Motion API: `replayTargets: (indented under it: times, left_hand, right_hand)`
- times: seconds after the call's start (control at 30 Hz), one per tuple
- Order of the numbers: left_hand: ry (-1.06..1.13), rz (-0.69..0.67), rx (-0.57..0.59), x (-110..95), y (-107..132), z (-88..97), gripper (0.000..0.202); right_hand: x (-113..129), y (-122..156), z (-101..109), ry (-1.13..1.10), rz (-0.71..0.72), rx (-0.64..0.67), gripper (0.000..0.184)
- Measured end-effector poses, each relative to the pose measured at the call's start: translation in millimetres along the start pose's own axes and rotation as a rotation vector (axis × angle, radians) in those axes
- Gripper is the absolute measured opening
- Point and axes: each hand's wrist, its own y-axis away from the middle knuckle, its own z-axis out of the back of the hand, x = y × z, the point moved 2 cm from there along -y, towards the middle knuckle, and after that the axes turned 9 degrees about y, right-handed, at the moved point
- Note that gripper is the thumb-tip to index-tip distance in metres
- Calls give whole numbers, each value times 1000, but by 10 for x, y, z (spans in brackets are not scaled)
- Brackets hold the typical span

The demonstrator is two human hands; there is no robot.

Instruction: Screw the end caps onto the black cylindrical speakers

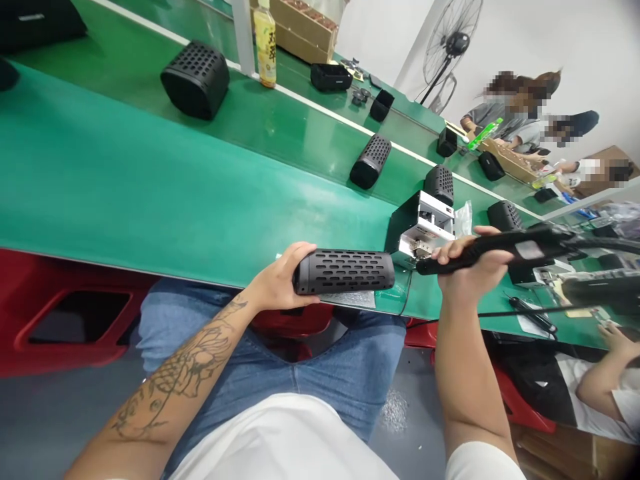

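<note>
My left hand (pixel 280 280) grips one end of a black speaker housing (pixel 350 270) with slotted holes along its side, held level at the front edge of the green bench. My right hand (pixel 475 270) is wrapped around a black electric screwdriver (pixel 537 247), its cable running off to the right. The tool's tip points left, in front of a small screw feeder (pixel 420 230), a black and silver box; whether they touch I cannot tell. Under the housing, a clear plastic sheet (pixel 363 299) lies partly hidden at the bench edge.
Several more speaker housings (pixel 196 80) stand along the green bench (pixel 125 180). A yellow drink bottle (pixel 265 47) is beside a white post (pixel 243 37). Co-workers (pixel 523 110) sit across the bench, and another person's arm (pixel 607 373) shows at right. A red stool (pixel 65 353) is at left.
</note>
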Motion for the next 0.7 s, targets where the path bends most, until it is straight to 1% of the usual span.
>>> replayTargets:
  times: [0.1,0.17,0.27,0.33,0.4,0.47,0.57,0.7]
  left_hand:
    - [35,17,0,-12,-6,-9,122]
    - [55,23,-12,-13,-6,-19,120]
    - [69,26,-36,-15,-3,-37,119]
    - [70,25,-42,-24,-6,-46,118]
    - [74,27,-42,-38,-13,-49,117]
    - [82,30,-40,-51,-24,-49,117]
    - [102,26,-44,-64,-43,-47,116]
    - [111,23,-40,-58,-54,-51,115]
  right_hand:
    - [359,341,-379,-167,45,188,59]
    - [503,579,-697,-238,58,309,61]
    - [533,847,-1161,-343,20,489,65]
    - [480,937,-1384,-396,-13,561,66]
    - [417,969,-1514,-395,-57,582,65]
    - [378,972,-1571,-373,-90,589,63]
    - [368,976,-1593,-375,-91,618,61]
    - [350,1026,-1610,-431,-62,671,51]
